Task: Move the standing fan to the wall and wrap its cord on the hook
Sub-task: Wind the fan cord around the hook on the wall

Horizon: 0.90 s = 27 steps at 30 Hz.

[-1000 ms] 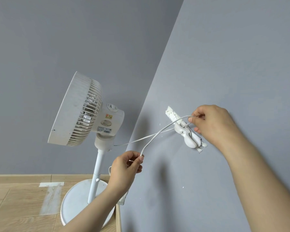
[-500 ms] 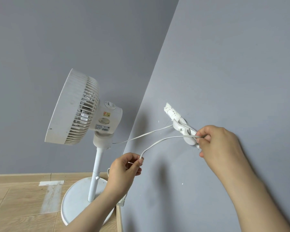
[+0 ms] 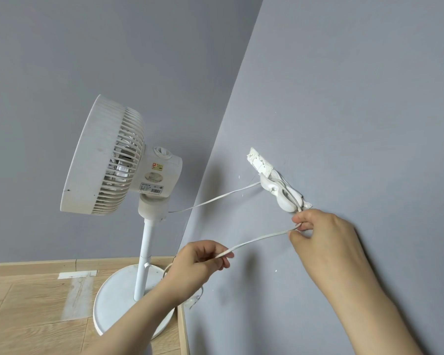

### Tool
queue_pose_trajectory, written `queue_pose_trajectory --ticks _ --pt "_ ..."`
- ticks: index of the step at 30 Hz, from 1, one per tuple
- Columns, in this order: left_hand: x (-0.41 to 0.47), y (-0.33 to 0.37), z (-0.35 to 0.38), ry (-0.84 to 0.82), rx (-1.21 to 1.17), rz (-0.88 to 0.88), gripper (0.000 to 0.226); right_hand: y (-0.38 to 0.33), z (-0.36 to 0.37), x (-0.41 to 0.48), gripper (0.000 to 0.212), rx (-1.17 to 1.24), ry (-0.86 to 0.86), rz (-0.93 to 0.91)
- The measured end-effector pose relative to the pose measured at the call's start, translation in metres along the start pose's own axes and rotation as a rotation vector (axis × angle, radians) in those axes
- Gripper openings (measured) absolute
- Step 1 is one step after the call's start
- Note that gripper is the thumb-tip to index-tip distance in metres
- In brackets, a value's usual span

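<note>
Here's the white standing fan (image 3: 105, 160), upright on the wooden floor (image 3: 23, 316) in the corner of the room, with its round base (image 3: 118, 298) just beside the foot of the grey wall (image 3: 356, 98) on the right and its grille turned to the left. The thin white cord (image 3: 256, 238) leaves the fan's neck and runs across in a shallow line to the white hook (image 3: 280, 196), which sits on the wall on a ragged white mounting strip. The cord passes over and around the hook (how many turns, I cannot tell from here) and drops off its lower end. Just below the hook is the right hand (image 3: 321, 234), close to the wall, fingers (image 3: 299, 220) curled and pinching the cord where it comes off the hook. From that pinch the cord slants down and left to the left hand (image 3: 198, 265), out in front of the fan's pole, and its fingers (image 3: 226, 256) are curled too, grasping the cord between thumb and fingertips. More cord loops below that hand, near the base by the skirting. On the floor to the left lies a pale strip of tape (image 3: 77, 274).
</note>
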<state>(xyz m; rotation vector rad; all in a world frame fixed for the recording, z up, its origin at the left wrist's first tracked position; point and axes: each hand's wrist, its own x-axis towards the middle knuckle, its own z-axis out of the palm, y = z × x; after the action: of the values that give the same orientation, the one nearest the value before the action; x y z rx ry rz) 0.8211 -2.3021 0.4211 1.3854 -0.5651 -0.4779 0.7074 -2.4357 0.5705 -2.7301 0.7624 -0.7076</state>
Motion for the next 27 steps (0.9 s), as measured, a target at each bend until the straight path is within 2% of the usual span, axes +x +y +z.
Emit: queue_pose_trajectory --ticks 3,8,10,15,22,25,27 --pt "-0.001 0.001 0.001 -0.075 0.037 -0.008 0.019 -0.002 0.002 -0.004 0.037 0.001 -0.017 0.002" --pt "-0.003 0.002 -0.003 -0.105 -0.021 -0.015 0.014 -0.001 0.020 -0.005 0.046 0.055 -0.093 0.026" --pt "-0.003 -0.001 -0.004 -0.048 -0.009 -0.029 0.017 0.000 0.028 -0.004 0.048 0.095 -0.119 0.036" --pt "0.000 -0.006 -0.003 0.097 -0.057 -0.069 0.008 0.003 0.046 0.000 0.052 0.216 -0.159 0.057" --pt "0.004 -0.005 -0.001 0.250 -0.046 -0.119 0.004 0.004 0.065 0.011 0.050 0.544 -0.202 0.117" --pt "0.009 -0.005 -0.002 0.386 0.030 -0.096 0.007 0.006 0.068 0.012 0.045 0.647 -0.185 0.124" --pt "0.012 -0.007 -0.002 0.466 0.097 -0.072 0.010 0.007 0.072 0.010 0.032 0.717 -0.146 0.109"
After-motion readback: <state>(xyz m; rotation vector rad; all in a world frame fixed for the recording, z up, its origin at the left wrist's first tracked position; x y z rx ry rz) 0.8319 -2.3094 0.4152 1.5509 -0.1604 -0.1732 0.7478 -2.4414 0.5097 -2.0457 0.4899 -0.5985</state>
